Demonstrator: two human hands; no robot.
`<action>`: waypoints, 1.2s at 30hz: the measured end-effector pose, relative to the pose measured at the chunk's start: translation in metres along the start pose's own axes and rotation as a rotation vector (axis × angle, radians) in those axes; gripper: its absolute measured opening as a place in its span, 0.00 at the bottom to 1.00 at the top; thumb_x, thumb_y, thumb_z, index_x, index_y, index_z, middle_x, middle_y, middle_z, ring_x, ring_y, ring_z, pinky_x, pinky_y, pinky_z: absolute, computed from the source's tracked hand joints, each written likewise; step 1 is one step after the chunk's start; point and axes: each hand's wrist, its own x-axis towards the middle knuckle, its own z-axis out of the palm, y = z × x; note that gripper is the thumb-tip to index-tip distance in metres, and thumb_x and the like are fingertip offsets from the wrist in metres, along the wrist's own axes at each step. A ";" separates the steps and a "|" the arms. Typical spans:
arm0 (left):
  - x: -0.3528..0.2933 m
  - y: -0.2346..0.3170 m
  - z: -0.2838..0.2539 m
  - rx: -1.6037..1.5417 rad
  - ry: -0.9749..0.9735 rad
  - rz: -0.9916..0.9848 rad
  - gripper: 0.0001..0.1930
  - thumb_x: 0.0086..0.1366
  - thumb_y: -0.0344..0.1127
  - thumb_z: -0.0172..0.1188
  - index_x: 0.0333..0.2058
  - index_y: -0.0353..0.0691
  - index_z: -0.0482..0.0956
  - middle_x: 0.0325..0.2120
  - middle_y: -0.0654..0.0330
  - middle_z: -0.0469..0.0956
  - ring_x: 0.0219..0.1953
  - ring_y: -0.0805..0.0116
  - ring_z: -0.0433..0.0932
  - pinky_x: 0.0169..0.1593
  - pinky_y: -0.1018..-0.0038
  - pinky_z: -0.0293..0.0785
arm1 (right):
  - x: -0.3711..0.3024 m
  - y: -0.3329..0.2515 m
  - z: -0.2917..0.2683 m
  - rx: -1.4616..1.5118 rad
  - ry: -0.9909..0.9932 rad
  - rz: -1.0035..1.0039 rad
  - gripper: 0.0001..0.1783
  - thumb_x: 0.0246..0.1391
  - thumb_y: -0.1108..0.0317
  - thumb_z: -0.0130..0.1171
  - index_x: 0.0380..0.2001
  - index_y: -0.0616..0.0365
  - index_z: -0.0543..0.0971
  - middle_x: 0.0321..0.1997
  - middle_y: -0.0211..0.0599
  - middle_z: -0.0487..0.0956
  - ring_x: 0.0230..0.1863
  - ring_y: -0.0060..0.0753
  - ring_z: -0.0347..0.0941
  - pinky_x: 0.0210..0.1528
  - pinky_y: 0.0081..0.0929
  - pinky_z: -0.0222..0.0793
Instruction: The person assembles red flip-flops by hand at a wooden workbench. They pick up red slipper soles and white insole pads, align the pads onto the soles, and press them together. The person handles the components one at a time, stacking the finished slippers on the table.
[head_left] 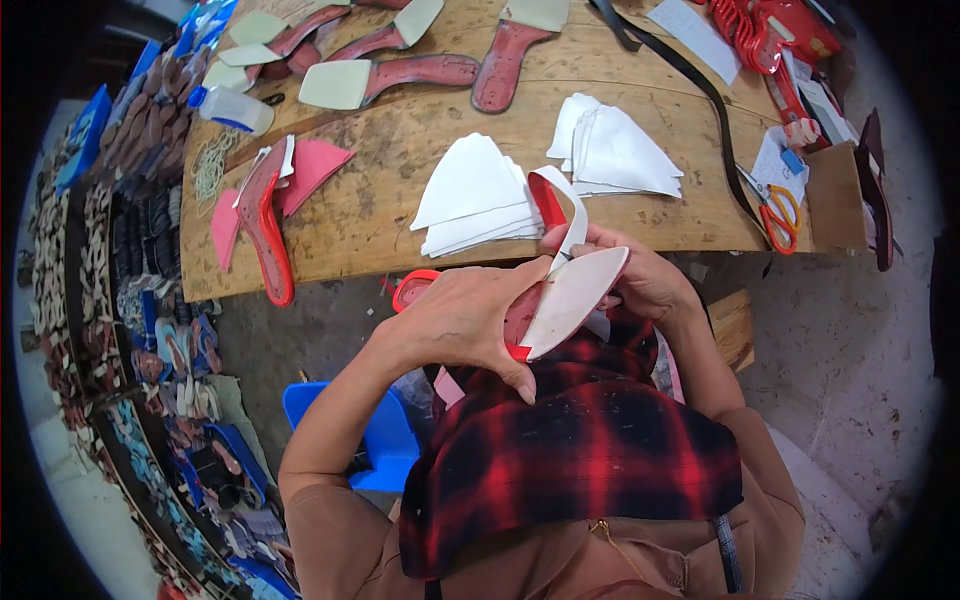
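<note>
Over the cluttered wooden surface (400, 200), both your hands (460, 315) (640, 280) grip the white-soled shoe (575, 295); its strap (560, 200) may slip loose.

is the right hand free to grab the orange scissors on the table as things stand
Probably not straight away: the right hand is gripping the shoe sole and its strap. The orange scissors lie uncovered at the table edge.

Sole (575, 295) white, red-edged; cloth (580, 450) red-black plaid; scissors (778, 215) orange-handled
</note>
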 end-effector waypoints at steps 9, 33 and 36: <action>-0.013 -0.012 0.006 -0.006 0.004 -0.005 0.63 0.27 0.62 0.79 0.63 0.41 0.61 0.42 0.50 0.78 0.46 0.47 0.77 0.47 0.60 0.71 | -0.001 0.023 0.004 0.040 -0.016 0.011 0.12 0.66 0.59 0.51 0.44 0.55 0.70 0.23 0.28 0.74 0.14 0.09 0.59 0.13 0.10 0.46; -0.004 -0.033 0.107 -0.510 -0.004 -0.150 0.21 0.73 0.47 0.47 0.40 0.31 0.76 0.29 0.56 0.78 0.33 0.71 0.71 0.42 0.67 0.70 | -0.027 0.055 0.010 -0.147 0.319 -0.398 0.30 0.53 0.60 0.56 0.52 0.77 0.72 0.51 0.57 0.78 0.52 0.38 0.76 0.56 0.33 0.71; -0.027 -0.037 0.095 -0.657 -0.136 -0.247 0.21 0.72 0.47 0.48 0.49 0.35 0.77 0.39 0.56 0.80 0.42 0.72 0.75 0.51 0.70 0.70 | -0.033 0.053 0.015 -0.150 0.350 -0.414 0.30 0.53 0.59 0.56 0.52 0.76 0.72 0.51 0.56 0.78 0.53 0.38 0.75 0.56 0.33 0.71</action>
